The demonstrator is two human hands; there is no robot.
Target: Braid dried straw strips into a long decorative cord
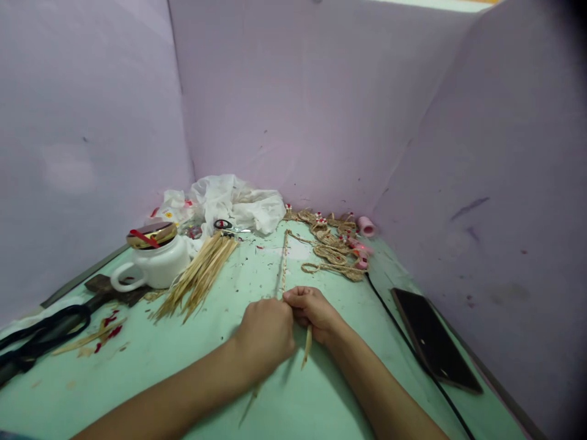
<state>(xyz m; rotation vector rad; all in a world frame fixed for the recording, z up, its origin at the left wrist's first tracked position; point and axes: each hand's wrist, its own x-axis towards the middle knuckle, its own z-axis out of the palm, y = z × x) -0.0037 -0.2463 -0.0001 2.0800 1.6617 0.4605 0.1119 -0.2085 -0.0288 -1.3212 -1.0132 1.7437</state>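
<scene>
A thin braided straw cord (285, 260) runs from the far part of the table toward my hands, where both of them meet. My left hand (266, 333) is closed in a fist round the near end of the cord, its fingertips turned away from view. Beside it, touching, my right hand (314, 308) pinches the straw between thumb and fingers. One flat straw strand (307, 351) hangs out below the right hand. Another loose strand (250, 406) trails under the left wrist. Farther off, the cord joins loops of finished braid (337, 255).
Left of my hands lies a bundle of dry straw (202, 275) by a white mug (158, 264) with a gold lid. Behind are a crumpled plastic bag (238, 205) and scissors (224, 225). A pink glue gun (360, 247), its black cable (398, 330) and a phone (433, 339) lie right.
</scene>
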